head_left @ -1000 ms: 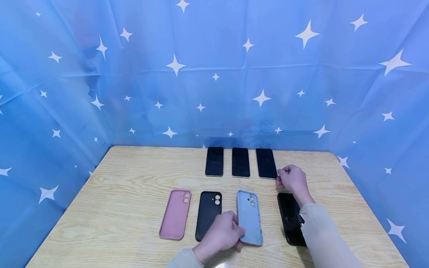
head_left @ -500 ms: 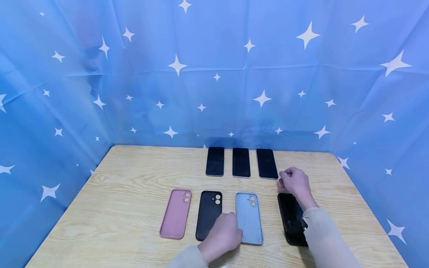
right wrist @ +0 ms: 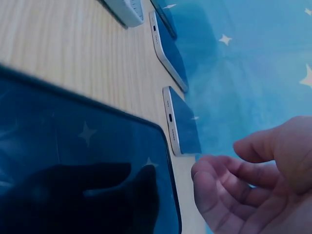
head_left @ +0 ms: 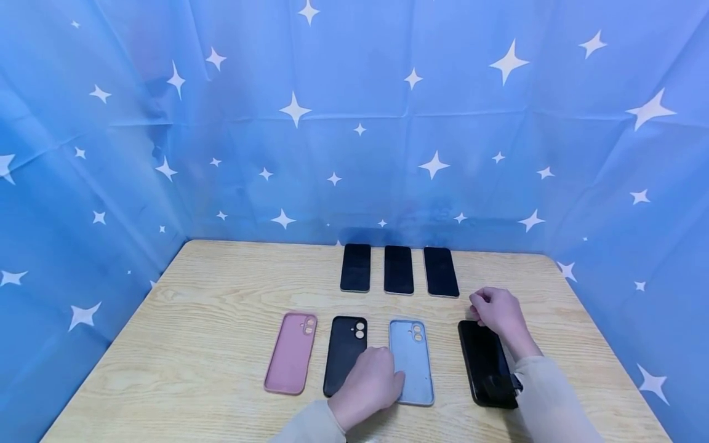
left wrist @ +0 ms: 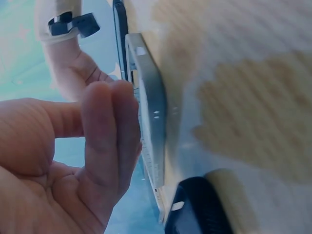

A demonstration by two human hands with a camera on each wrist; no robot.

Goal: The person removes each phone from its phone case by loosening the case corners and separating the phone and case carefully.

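My left hand (head_left: 370, 383) hovers over the lower left edge of the light blue phone case (head_left: 414, 357), its fingers loosely bent. In the left wrist view no object shows between the fingers (left wrist: 105, 136), and the case edge (left wrist: 152, 107) lies just beyond them. To its left, the black phone case (head_left: 344, 344) is partly covered by this hand. My right hand (head_left: 501, 315) is raised beside the top end of a black-edged phone (head_left: 483, 360), which lies screen up. Its fingers curl loosely around nothing in the right wrist view, and the glossy screen (right wrist: 97, 131) mirrors the hand.
Three dark-screened phones lie in a row along the back: left (head_left: 356, 267), middle (head_left: 399, 269) and right (head_left: 441, 272). A pink phone case (head_left: 290, 354) is the leftmost on the wooden table (head_left: 188, 344). Blue star-patterned cloth (head_left: 354, 154) hangs behind.
The left hand has let go of the light blue case, which now lies flat. My right hand has drawn away from the right-hand back phone, toward me and slightly right.
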